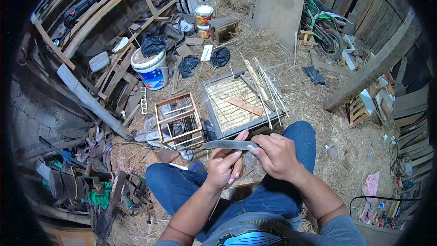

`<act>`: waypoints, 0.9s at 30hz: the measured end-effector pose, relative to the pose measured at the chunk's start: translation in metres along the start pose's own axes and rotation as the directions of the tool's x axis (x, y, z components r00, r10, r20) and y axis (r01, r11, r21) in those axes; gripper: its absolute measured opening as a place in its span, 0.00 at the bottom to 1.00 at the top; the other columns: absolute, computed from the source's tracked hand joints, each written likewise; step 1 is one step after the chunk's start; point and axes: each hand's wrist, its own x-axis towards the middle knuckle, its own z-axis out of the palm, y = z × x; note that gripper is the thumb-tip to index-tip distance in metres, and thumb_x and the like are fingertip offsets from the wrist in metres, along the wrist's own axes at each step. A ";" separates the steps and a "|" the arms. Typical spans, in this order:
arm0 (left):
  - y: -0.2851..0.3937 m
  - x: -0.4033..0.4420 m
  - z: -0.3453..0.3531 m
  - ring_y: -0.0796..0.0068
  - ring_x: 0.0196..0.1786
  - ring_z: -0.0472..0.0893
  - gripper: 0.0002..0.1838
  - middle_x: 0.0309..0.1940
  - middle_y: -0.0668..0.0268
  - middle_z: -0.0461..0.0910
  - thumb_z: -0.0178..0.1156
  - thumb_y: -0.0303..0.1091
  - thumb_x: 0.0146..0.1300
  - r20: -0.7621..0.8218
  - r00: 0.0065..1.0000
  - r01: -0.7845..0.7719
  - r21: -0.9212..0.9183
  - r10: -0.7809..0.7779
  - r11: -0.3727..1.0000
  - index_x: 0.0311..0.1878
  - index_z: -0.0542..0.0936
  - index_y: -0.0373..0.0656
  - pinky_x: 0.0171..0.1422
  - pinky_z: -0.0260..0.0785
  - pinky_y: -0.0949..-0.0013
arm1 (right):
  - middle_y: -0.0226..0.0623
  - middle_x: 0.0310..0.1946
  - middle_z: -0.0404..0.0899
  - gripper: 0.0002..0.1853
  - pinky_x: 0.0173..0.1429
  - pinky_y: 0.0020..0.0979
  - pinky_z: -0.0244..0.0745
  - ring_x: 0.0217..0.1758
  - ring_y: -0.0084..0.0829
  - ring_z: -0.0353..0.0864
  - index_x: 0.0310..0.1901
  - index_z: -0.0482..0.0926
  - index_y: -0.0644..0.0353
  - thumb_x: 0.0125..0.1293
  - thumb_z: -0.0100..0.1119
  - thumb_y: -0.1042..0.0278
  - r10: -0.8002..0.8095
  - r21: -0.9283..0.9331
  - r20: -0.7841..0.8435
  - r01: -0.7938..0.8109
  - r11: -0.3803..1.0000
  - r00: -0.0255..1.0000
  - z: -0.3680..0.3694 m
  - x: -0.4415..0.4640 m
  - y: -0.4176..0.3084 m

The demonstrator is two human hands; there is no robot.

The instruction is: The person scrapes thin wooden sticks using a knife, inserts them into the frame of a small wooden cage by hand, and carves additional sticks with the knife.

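1. From my remote view, a pale post (93, 102) slants across the left of the frame, with a heap of clutter and green cloth (101, 197) below it at the lower left.
2. Coming rightward, I have a white bucket (153, 76) with a blue label at the upper left of centre, a dark plastic bag at its mouth.
3. Below and right of that, a wooden frame (177, 116) with a crossbar stands just beside the dark-edged surface.
4. At the top, left of centre, I see two paint tins (204, 14), one above the other, next to a small stool (224, 23).
5. Just below centre, the left hand (224, 166) is half curled under the blade; I cannot tell whether anything sits between its fingers.
6. The knife (225, 144) is at the middle of the frame, tip pointing left, its blade crossing above the left hand's fingers.
7. Behind it, the surface (218, 98) has a pale slatted top; a flat brown strip (246, 106) lies on it, and a bundle of thin sticks (263, 86) lies along its right side.
8. Right of centre, the right hand (276, 155) is closed around the knife's handle, in front of a knee in blue jeans (300, 141).
9. At the upper right stands a green-and-dark motorbike (325, 32); pink cloth (371, 184) hangs at the lower right.
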 end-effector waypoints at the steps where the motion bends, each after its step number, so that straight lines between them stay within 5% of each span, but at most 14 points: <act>1: -0.001 -0.001 0.000 0.84 0.13 0.65 0.25 0.35 0.61 0.84 0.49 0.24 0.75 0.000 1.000 0.000 0.001 0.000 1.000 0.73 0.67 0.35 0.16 0.59 0.77 | 0.38 0.26 0.81 0.08 0.32 0.39 0.73 0.28 0.40 0.81 0.41 0.82 0.58 0.65 0.64 0.63 -0.004 -0.009 0.009 0.004 1.000 1.000 0.000 0.000 0.000; 4: 0.002 -0.003 0.006 0.82 0.08 0.58 0.26 0.11 0.71 0.63 0.45 0.28 0.77 -0.070 0.996 0.055 0.066 -0.050 0.996 0.76 0.62 0.33 0.15 0.53 0.75 | 0.37 0.27 0.82 0.08 0.32 0.38 0.73 0.27 0.40 0.81 0.40 0.83 0.56 0.63 0.65 0.63 -0.040 -0.016 0.006 0.040 0.999 0.999 0.000 0.001 0.005; 9: 0.003 -0.003 0.006 0.82 0.08 0.56 0.25 0.10 0.73 0.61 0.43 0.28 0.78 -0.022 0.996 0.086 -0.112 -0.089 0.990 0.75 0.62 0.34 0.15 0.54 0.75 | 0.36 0.28 0.82 0.08 0.32 0.38 0.73 0.28 0.40 0.81 0.39 0.83 0.56 0.62 0.65 0.63 -0.045 -0.047 -0.017 0.044 0.998 0.999 0.000 0.004 0.010; 17: 0.003 -0.004 0.000 0.82 0.08 0.58 0.24 0.09 0.74 0.60 0.41 0.29 0.79 -0.014 0.994 0.110 -0.146 -0.113 0.983 0.76 0.62 0.36 0.14 0.57 0.75 | 0.38 0.26 0.82 0.09 0.31 0.38 0.73 0.27 0.41 0.81 0.40 0.84 0.54 0.67 0.62 0.59 -0.007 -0.125 -0.040 0.002 0.992 0.999 0.001 0.003 0.030; 19: 0.002 -0.005 -0.002 0.83 0.08 0.58 0.24 0.09 0.74 0.60 0.41 0.29 0.79 0.008 0.996 0.092 -0.142 -0.092 0.986 0.76 0.62 0.37 0.14 0.57 0.75 | 0.36 0.25 0.82 0.09 0.29 0.39 0.73 0.26 0.39 0.82 0.37 0.84 0.52 0.67 0.63 0.57 0.141 -0.153 -0.239 -0.181 0.972 0.961 -0.008 0.009 0.041; 20: 0.000 -0.006 -0.004 0.83 0.08 0.59 0.24 0.09 0.74 0.60 0.41 0.29 0.79 0.013 0.997 0.082 -0.168 -0.081 0.982 0.76 0.62 0.37 0.15 0.57 0.75 | 0.36 0.25 0.82 0.09 0.30 0.40 0.74 0.27 0.40 0.83 0.39 0.84 0.51 0.67 0.63 0.56 0.175 -0.127 -0.186 -0.200 0.972 0.967 -0.015 0.007 0.039; 25: 0.001 -0.004 0.005 0.82 0.08 0.60 0.24 0.09 0.73 0.61 0.40 0.30 0.80 0.025 0.997 0.071 -0.177 -0.068 0.982 0.76 0.61 0.39 0.14 0.56 0.75 | 0.35 0.26 0.82 0.09 0.29 0.38 0.73 0.27 0.39 0.82 0.36 0.82 0.53 0.64 0.65 0.58 -0.029 -0.048 -0.101 0.024 0.999 0.994 -0.003 0.003 0.009; 27: 0.002 -0.004 0.008 0.82 0.08 0.59 0.24 0.09 0.73 0.61 0.40 0.31 0.80 0.022 0.996 0.089 -0.166 -0.087 0.982 0.76 0.61 0.39 0.14 0.55 0.75 | 0.38 0.24 0.80 0.08 0.31 0.39 0.73 0.27 0.40 0.82 0.37 0.83 0.55 0.65 0.65 0.60 -0.003 -0.038 -0.060 0.000 0.999 0.998 -0.002 0.004 0.003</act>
